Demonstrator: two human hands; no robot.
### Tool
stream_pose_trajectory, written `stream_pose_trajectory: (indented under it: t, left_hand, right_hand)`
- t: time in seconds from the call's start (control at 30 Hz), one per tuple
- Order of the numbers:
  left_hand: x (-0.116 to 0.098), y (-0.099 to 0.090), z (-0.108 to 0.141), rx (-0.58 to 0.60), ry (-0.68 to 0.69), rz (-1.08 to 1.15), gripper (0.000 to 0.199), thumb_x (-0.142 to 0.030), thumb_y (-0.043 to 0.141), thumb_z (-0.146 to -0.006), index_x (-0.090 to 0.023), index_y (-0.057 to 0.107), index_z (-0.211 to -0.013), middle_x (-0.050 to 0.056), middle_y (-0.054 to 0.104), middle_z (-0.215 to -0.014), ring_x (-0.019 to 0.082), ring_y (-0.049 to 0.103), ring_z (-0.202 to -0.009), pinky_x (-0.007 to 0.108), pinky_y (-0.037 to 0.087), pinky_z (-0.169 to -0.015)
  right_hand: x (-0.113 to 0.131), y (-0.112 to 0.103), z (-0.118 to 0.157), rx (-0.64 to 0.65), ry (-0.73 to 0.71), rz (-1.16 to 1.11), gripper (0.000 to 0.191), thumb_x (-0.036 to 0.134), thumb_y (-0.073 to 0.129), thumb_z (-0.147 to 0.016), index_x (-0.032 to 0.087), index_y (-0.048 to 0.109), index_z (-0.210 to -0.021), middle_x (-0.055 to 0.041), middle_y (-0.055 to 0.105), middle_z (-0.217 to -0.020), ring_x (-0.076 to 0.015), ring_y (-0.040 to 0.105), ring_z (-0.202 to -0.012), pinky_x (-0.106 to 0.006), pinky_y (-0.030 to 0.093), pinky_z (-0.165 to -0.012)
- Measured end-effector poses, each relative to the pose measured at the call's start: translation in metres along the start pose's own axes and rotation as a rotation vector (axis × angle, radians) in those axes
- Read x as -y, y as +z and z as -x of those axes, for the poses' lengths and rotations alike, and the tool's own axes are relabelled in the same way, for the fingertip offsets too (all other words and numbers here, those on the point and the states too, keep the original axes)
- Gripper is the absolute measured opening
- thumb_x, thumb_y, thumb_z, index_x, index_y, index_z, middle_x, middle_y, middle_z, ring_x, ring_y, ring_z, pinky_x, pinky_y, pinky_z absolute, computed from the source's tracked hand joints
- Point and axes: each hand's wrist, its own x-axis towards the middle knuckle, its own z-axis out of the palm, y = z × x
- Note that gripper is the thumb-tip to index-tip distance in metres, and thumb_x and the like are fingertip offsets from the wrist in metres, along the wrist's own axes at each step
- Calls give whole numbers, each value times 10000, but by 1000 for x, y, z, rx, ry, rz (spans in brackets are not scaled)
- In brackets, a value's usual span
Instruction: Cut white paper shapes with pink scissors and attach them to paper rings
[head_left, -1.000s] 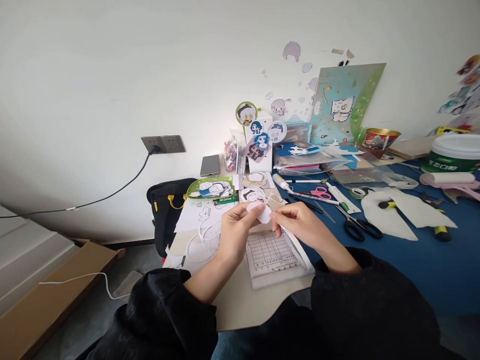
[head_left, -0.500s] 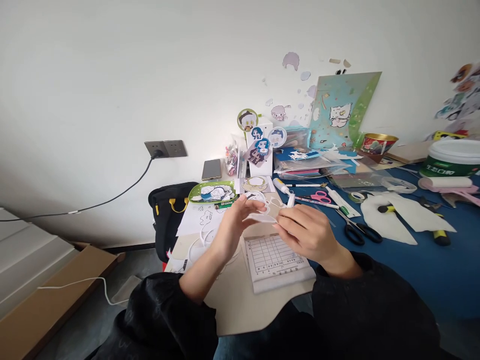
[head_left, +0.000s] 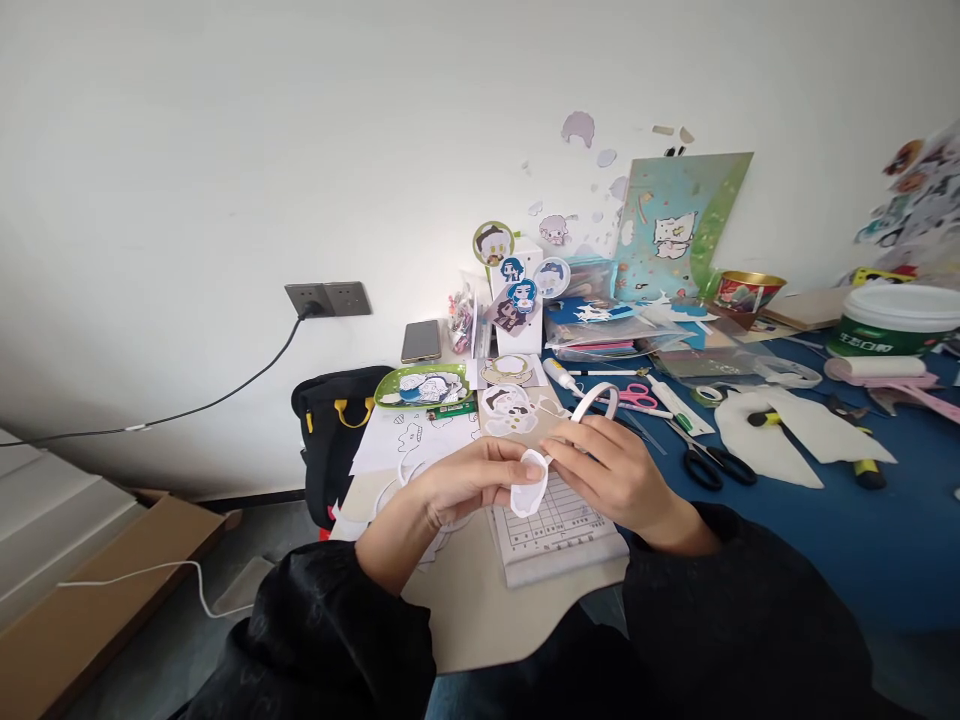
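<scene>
My left hand (head_left: 480,475) pinches a small white paper piece (head_left: 529,490) between thumb and fingers, its face turned up. Just to the right, my right hand (head_left: 604,470) is closed on a curled white strip (head_left: 600,392), which loops up above the fingers. The fingertips of both hands nearly meet at the paper's upper edge. Beneath them lies a pad with a printed grid (head_left: 566,545), partly covered by the hands. Paper cut-outs of a cartoon figure (head_left: 508,408) rest on the board behind the hands.
A green tray (head_left: 390,388) holds cut-outs at the back left, near a phone (head_left: 421,341). On the blue surface at right are black scissors (head_left: 705,468), pink scissors (head_left: 636,397), a glue bottle (head_left: 559,373) and white sheets (head_left: 832,425). A black bag (head_left: 322,430) stands left.
My left hand has lowered and turned, so the white paper now faces up. The white strip at my right hand now shows as a wide loop.
</scene>
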Motion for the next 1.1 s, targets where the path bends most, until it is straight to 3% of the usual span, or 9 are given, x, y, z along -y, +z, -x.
stream_pose_trajectory:
  t: [0.2,0.3,0.37,0.47,0.53,0.73,0.87,1.0,1.1]
  left_hand:
    - [8,9,-5,7,265,33,199,-298,768,-698,-122,686,-651,7,627,-579,91,556,-535,203,420,-533]
    - [11,13,-6,-68,327,51,195,-306,773,-692,-131,692,-663,14,641,-606,106,566,-557,217,435,-544]
    - [13,15,-7,-105,323,47,189,-302,777,-687,-131,699,-671,14,649,-617,104,570,-563,217,444,-557]
    - [16,18,-9,-131,329,24,167,-279,786,-676,-132,708,-692,9,662,-623,101,577,-563,214,449,-571]
    - [17,20,-9,-137,349,4,152,-261,787,-673,-134,714,-712,12,677,-636,112,594,-571,227,464,-581]
    - [20,24,-9,-189,418,-50,86,-219,767,-696,-142,735,-718,24,720,-704,132,637,-663,237,494,-651]
    - [22,26,-10,-208,463,-67,61,-190,774,-681,-146,739,-705,38,751,-779,155,671,-754,248,519,-707]
    - [24,29,-10,-231,490,-61,77,-184,789,-657,-148,739,-704,33,749,-724,167,681,-696,276,537,-678]
    - [25,30,-10,-235,514,-85,66,-186,783,-666,-148,744,-704,37,747,-714,162,673,-670,274,534,-663]
  right_hand:
    - [-7,-12,0,65,665,-665,349,227,508,-896,216,539,-1244,-94,609,-1141,-139,602,-696,-288,521,-611]
    - [-19,-33,14,45,995,-464,341,330,455,-913,199,551,-1212,-101,620,-1131,-150,602,-660,-299,512,-584]
    - [-22,-46,27,283,1115,-175,318,367,493,-879,180,635,-1092,-103,649,-1045,-186,610,-676,-336,504,-614]
    - [-17,-55,43,667,1095,64,291,345,546,-828,165,683,-1013,-109,650,-1061,-255,627,-839,-356,493,-661]
    - [-10,-52,48,769,1048,137,216,292,558,-806,179,706,-916,-94,656,-1036,-273,608,-937,-343,481,-686]
    - [-3,-39,42,764,1110,226,151,203,529,-766,188,638,-664,-88,653,-854,-271,629,-718,-323,383,-506]
    - [-9,-45,40,698,1161,180,86,238,532,-776,194,605,-788,-62,657,-758,-260,650,-688,-326,423,-535]
    - [-6,-62,37,511,1216,-584,253,315,586,-785,200,541,-1006,-28,636,-806,-169,653,-646,-263,483,-551]
    - [2,-71,34,518,1217,-1172,337,347,723,-707,174,570,-952,24,577,-675,-94,550,-474,-221,450,-465]
